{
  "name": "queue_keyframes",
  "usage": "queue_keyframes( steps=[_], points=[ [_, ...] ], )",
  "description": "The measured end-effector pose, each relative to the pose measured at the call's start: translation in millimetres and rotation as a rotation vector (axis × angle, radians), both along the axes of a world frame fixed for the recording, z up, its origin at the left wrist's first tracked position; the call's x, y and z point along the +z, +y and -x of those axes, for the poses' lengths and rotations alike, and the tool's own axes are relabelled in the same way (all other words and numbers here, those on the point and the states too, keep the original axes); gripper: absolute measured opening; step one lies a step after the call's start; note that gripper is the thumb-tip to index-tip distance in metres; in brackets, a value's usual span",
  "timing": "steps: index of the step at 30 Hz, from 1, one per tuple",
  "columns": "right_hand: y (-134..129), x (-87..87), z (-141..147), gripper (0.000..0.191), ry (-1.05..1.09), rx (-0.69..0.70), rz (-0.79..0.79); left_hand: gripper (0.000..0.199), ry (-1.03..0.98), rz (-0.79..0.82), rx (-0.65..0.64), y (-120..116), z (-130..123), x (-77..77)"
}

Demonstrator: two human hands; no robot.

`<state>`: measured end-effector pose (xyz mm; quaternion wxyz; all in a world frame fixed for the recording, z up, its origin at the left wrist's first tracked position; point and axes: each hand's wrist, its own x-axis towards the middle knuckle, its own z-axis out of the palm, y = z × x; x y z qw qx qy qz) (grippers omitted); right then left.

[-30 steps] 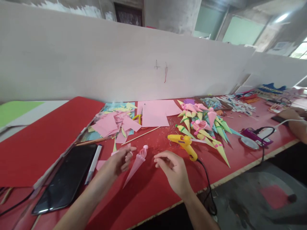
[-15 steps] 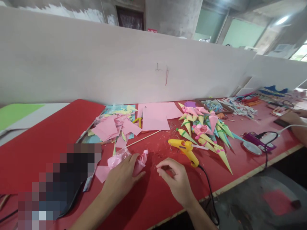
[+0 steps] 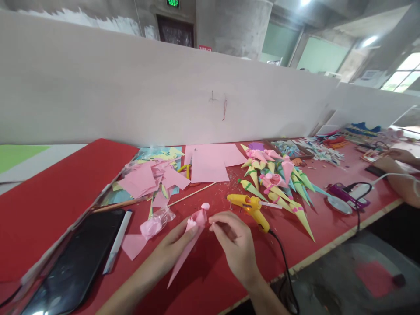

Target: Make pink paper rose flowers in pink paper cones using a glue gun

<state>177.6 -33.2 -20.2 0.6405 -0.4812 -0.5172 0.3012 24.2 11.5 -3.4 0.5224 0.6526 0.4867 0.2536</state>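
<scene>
My left hand (image 3: 179,236) is closed around a pink paper cone (image 3: 187,253), its tip pointing down toward me. A pale pink ball (image 3: 205,206) and small pale bits sit at the cone's wide upper end. My right hand (image 3: 231,238) is pinched just right of that end, thumb and forefinger together; what is between them is too small to make out. Beside the right hand lies a yellow hot glue gun (image 3: 251,208) with a clear glue stick in its back. A clear plastic bag (image 3: 155,224) with pink contents rests left of the cone.
Finished-looking paper cones (image 3: 282,175) are heaped at right. Pink paper sheets (image 3: 210,165) and scraps (image 3: 141,179) lie behind. A phone (image 3: 75,258) and marker (image 3: 118,243) are at left. A purple power strip (image 3: 349,196) with cables is at right, near another person's arm (image 3: 398,175).
My left hand has lifted the pink cone off the table beside the bag and turned it, its tip now toward me. My right hand stays pinched, now close to the cone's wide end.
</scene>
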Motion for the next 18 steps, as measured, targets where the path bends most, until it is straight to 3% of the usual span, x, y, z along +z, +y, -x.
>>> queue_keyframes(
  steps=[2,4,8,18],
  points=[
    [0.9,-0.3,4.6,0.014,0.060,0.003,0.012,0.036,0.033,0.023,0.133,-3.1,0.1,-6.0],
    [0.9,-1.4,8.1,0.017,0.121,0.029,0.024,0.037,0.058,0.029,0.188,-6.4,0.8,-13.3],
    [0.2,-3.5,10.7,0.016,0.064,0.028,-0.003,0.037,0.038,0.066,0.159,-12.9,-0.9,-19.8],
    [-1.0,-6.8,12.5,0.024,-0.069,0.006,-0.023,0.047,-0.114,0.086,0.028,-21.2,-10.1,-4.2]
  ],
)
